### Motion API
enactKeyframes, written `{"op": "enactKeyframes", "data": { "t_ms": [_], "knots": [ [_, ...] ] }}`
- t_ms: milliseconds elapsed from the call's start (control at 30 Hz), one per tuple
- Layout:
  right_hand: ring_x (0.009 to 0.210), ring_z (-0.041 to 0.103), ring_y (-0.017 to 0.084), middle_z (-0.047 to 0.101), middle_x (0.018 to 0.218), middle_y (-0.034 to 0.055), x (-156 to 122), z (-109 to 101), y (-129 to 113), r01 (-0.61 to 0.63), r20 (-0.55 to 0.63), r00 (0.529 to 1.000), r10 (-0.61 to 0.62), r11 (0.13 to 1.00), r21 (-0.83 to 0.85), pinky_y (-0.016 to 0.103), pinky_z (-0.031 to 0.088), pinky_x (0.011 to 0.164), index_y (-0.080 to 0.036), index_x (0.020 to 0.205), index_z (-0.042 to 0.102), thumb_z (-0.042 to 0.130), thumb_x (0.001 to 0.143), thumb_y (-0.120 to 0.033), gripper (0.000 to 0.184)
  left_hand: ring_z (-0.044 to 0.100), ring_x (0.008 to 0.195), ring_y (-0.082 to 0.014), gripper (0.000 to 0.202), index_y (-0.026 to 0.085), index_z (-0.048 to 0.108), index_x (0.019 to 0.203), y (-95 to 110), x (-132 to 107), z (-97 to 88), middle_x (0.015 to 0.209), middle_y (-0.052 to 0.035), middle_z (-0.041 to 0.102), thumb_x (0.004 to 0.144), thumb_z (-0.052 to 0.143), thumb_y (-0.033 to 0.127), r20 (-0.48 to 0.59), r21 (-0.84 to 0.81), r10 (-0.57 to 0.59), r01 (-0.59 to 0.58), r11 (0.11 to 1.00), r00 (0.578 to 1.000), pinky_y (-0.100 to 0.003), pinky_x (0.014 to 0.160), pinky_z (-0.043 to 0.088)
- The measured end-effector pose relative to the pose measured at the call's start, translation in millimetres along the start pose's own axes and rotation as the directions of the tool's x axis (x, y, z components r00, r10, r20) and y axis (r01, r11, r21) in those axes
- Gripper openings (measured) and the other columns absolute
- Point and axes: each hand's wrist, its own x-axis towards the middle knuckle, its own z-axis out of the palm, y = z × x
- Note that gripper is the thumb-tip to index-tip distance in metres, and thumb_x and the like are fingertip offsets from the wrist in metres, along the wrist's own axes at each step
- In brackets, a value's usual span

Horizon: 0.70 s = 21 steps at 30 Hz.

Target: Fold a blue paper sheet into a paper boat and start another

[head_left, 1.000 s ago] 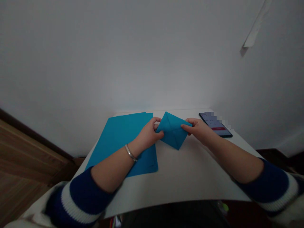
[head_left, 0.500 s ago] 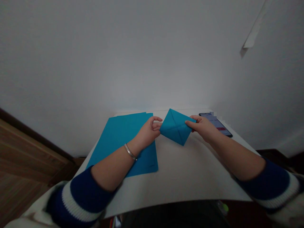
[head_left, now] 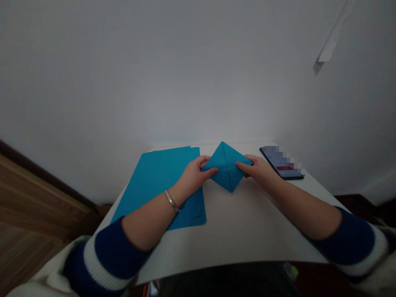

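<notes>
Left of centre, a stack of blue sheets (head_left: 161, 181) lies flat on the white table (head_left: 247, 222). Mid-frame, left hand (head_left: 193, 177) and right hand (head_left: 260, 170) each pinch a side corner of the folded blue paper (head_left: 227, 167), lifted to keep it taut. Phone (head_left: 282, 163) sits at right.

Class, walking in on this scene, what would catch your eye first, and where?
First, the folded blue paper, a creased diamond pinched between the left hand and right hand over the white table. Then the blue sheets lying flat on the table's left side, and the lit phone at its far right.
</notes>
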Motion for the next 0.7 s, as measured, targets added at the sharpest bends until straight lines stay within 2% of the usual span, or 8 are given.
{"op": "enactKeyframes", "data": {
  "t_ms": [100, 167, 333, 433, 533, 633, 700],
  "knots": [
    [0.054, 0.049, 0.013, 0.055, 0.060, -0.0007, -3, 4, -5, -0.046, 0.023, 0.999, 0.046, 0.999, -0.013, 0.028, 0.039, 0.053, -0.018, 0.076, 0.062, 0.068, 0.065, -0.046, 0.031, 0.064, 0.078, -0.0203, 0.021, 0.017, 0.064, 0.083, 3, -1, -2.2, 0.083, -0.0034, 0.069, 0.073, 0.069, 0.035, -0.039, 0.215, 0.017, -0.008, 0.977, 0.999, -0.031, 0.071, 0.049],
    [0.054, 0.048, 0.013, 0.055, 0.060, -0.0006, -3, 4, -6, -0.045, 0.033, 0.998, 0.045, 0.999, -0.009, 0.028, 0.039, 0.053, -0.018, 0.075, 0.063, 0.067, 0.065, -0.045, 0.029, 0.064, 0.078, -0.0212, 0.021, 0.018, 0.066, 0.081, 3, 0, -4.2, 0.081, -0.0035, 0.069, 0.074, 0.068, 0.037, -0.056, 0.255, 0.023, -0.008, 0.967, 0.998, -0.032, 0.071, 0.049],
    [0.053, 0.048, 0.013, 0.058, 0.059, 0.0008, 3, -4, 0, -0.006, -0.046, 0.999, 0.005, 1.000, -0.027, 0.028, 0.039, 0.054, -0.019, 0.065, 0.062, 0.060, 0.067, -0.047, 0.029, 0.064, 0.085, -0.0202, 0.023, 0.018, 0.067, 0.095, -6, 5, -5.9, 0.091, -0.0051, 0.070, 0.080, 0.058, 0.032, -0.040, 0.080, 0.055, -0.051, 0.995, 0.998, -0.031, 0.075, 0.049],
    [0.060, 0.054, 0.015, 0.064, 0.064, 0.0036, 6, -7, 3, -0.011, -0.071, 0.997, 0.011, 1.000, -0.007, 0.028, 0.042, 0.057, -0.018, 0.066, 0.066, 0.057, 0.069, -0.042, 0.026, 0.062, 0.075, -0.0161, 0.030, 0.018, 0.062, 0.110, -11, 6, -4.8, 0.080, -0.0023, 0.066, 0.082, 0.052, 0.023, -0.112, 0.084, 0.036, -0.027, 0.996, 0.993, -0.028, 0.072, 0.048],
    [0.069, 0.059, 0.017, 0.068, 0.073, 0.0057, 6, -6, 2, -0.006, -0.060, 0.998, 0.009, 0.998, 0.065, 0.028, 0.043, 0.060, -0.019, 0.072, 0.069, 0.054, 0.070, -0.040, 0.026, 0.058, 0.067, -0.0132, 0.040, 0.019, 0.049, 0.125, -12, 5, -3.2, 0.073, 0.0007, 0.061, 0.085, 0.046, 0.018, -0.166, 0.070, 0.009, 0.002, 0.998, 0.986, -0.027, 0.069, 0.048],
    [0.073, 0.060, 0.017, 0.070, 0.079, 0.0074, 6, -4, 1, -0.012, -0.052, 0.998, 0.019, 0.993, 0.117, 0.027, 0.045, 0.060, -0.018, 0.076, 0.070, 0.051, 0.073, -0.039, 0.029, 0.061, 0.071, -0.0121, 0.047, 0.019, 0.036, 0.132, -10, 4, -1.8, 0.091, -0.0039, 0.065, 0.086, 0.040, 0.014, -0.159, -0.100, -0.025, 0.009, 0.995, 0.987, -0.029, 0.075, 0.051],
    [0.073, 0.060, 0.018, 0.070, 0.080, 0.0076, 5, -4, -1, 0.007, -0.085, 0.996, 0.002, 0.995, 0.104, 0.028, 0.046, 0.061, -0.017, 0.079, 0.070, 0.049, 0.076, -0.039, 0.031, 0.064, 0.076, -0.0119, 0.048, 0.020, 0.034, 0.131, -11, 5, -2.1, 0.105, -0.0075, 0.065, 0.084, 0.039, 0.010, -0.161, -0.172, -0.032, 0.004, 0.985, 0.987, -0.031, 0.081, 0.051]
  ]
}}
